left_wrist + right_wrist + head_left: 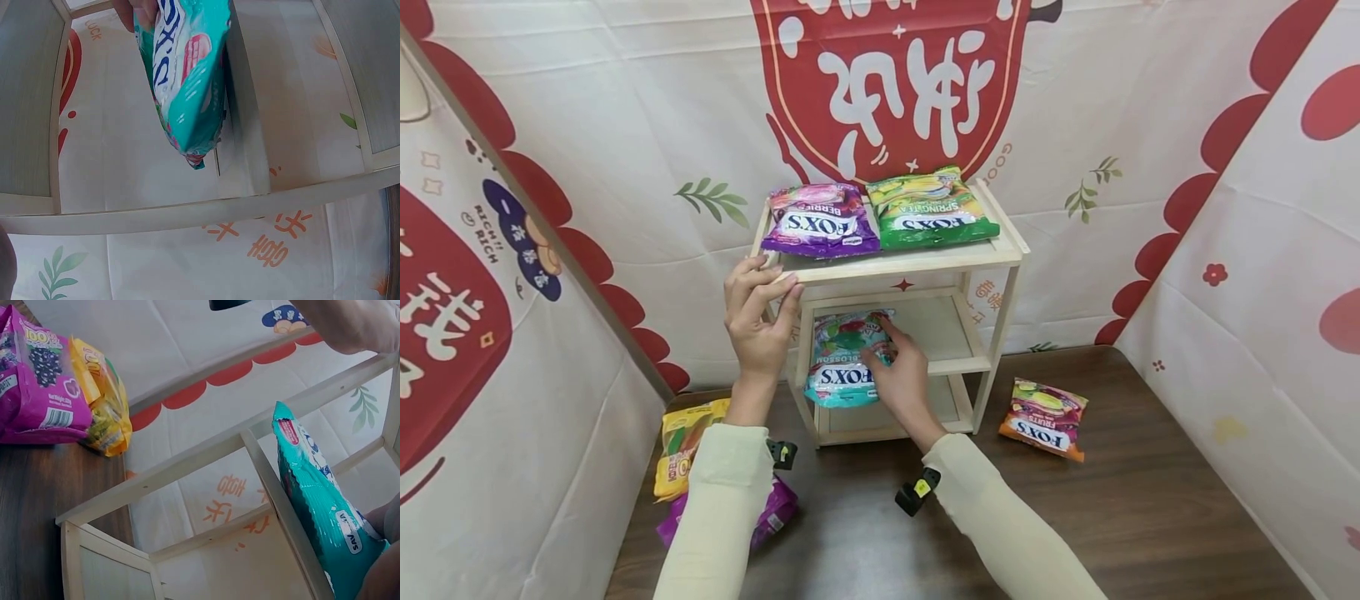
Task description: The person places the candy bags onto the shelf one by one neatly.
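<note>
My right hand (904,375) pinches the right side of a teal Fox's candy bag (844,367) at the middle tier of a small wooden shelf (917,265). In the left wrist view the same teal bag (187,81) leans in over that tier, fingers on its edge. My left hand (760,321) holds the front left corner of the top tier, thumb and fingers on the frame. On top lie a purple Berries candy bag (822,221) and a green and yellow Spring Tea bag (928,210), side by side.
A red and orange Fruits bag (1045,419) lies on the dark wooden table (1120,500), right of the shelf. To the left sit a yellow candy bag (681,446) and a purple grape bag (50,381), partly behind my left sleeve. Printed cloth (700,100) surrounds the table.
</note>
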Demonstrator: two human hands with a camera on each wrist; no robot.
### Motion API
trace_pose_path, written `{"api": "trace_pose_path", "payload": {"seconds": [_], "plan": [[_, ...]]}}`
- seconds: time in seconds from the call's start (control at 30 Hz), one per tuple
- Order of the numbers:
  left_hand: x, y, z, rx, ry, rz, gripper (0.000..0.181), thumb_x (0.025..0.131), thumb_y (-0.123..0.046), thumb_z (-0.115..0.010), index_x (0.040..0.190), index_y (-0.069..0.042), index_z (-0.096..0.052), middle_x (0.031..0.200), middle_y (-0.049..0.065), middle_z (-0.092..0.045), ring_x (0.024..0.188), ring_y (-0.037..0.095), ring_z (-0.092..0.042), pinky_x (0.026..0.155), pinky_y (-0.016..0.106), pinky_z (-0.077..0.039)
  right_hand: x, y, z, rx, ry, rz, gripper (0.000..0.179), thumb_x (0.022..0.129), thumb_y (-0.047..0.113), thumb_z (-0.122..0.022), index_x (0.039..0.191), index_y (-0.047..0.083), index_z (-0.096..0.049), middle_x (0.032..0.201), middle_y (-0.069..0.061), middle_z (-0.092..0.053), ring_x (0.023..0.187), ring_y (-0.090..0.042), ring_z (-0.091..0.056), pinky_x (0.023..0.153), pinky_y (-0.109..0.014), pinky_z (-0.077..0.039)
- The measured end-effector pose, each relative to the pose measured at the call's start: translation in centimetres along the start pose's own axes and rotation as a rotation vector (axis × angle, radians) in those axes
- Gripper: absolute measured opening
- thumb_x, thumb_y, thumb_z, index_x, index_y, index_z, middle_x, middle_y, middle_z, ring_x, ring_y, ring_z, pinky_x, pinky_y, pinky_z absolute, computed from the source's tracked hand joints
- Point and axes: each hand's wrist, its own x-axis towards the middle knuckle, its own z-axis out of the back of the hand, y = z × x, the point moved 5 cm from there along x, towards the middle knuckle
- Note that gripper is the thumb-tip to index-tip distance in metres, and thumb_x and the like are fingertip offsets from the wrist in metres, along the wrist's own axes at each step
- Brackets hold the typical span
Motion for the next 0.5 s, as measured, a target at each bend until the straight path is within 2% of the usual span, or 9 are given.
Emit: {"api": "trace_pose_path", "payload": {"seconds": [0.07, 0.33, 0.5], "plan": [[-0.1, 0.2, 0.0, -0.001, 0.003, 0.002, 0.019, 0.065, 0.013, -0.077, 0.080, 0.003, -0.070, 0.087, 0.021, -0.062, 0.105, 0.040, -0.053, 0.100, 0.050, -0.039, 0.2, 0.0, -0.1, -0.007, -0.008, 0.000, 0.053, 0.086, 0.014, -0.072, 0.134, 0.004, -0.054, 0.120, -0.016, -0.061, 0.083, -0.023, -0.055, 0.066, -0.036, -0.049], [-0.2, 0.3, 0.0, -0.002, 0.004, 0.004, 0.013, 0.070, 0.007, -0.078, 0.080, 0.003, -0.069, 0.087, 0.021, -0.061, 0.105, 0.041, -0.053, 0.100, 0.050, -0.040, 1.0, 0.0, -0.7, -0.042, 0.003, 0.006, 0.052, 0.085, 0.014, -0.072, 0.133, 0.002, -0.054, 0.124, -0.019, -0.059, 0.098, -0.027, -0.059, 0.079, -0.043, -0.053], [-0.1, 0.3, 0.1, 0.003, 0.014, 0.006, 0.015, 0.069, 0.009, -0.077, 0.081, 0.003, -0.070, 0.088, 0.021, -0.062, 0.105, 0.040, -0.052, 0.100, 0.050, -0.040, 1.4, -0.2, -1.0, -0.087, 0.030, 0.004, 0.051, 0.087, 0.017, -0.070, 0.134, 0.004, -0.053, 0.124, -0.022, -0.056, 0.103, -0.034, -0.058, 0.084, -0.048, -0.051]]}}
